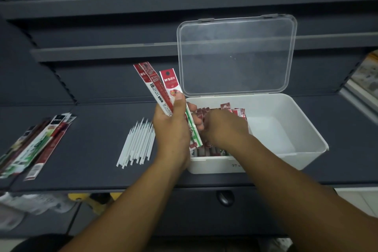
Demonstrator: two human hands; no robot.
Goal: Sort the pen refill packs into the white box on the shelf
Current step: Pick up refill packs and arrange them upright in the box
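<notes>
Dark grey shelving fills the frame, and the things lie on its broad lower shelf.

At the far left edge a fan of long narrow refill packs in black, green and red wrappers lies flat on the shelf. Nearer the middle, well apart from it, a loose bundle of thin white plastic tubes lies side by side, just beside the left wrist.

The left hand, in the middle of the frame, grips a small sheaf of red-and-white pen refill packs. Thumb pressed on the front one, it holds them upright and splayed, their tops pointing toward the upper left of the open lid.

Just right of it, the right hand reaches down into the left half of the white rectangular plastic box. It rests on a row of red-topped packs standing in the box. Its fingers are hidden behind its back, so I cannot tell whether they grasp a pack.

The clear hinged plastic lid stands open behind the box. At the right edge, blurred printed goods show.
</notes>
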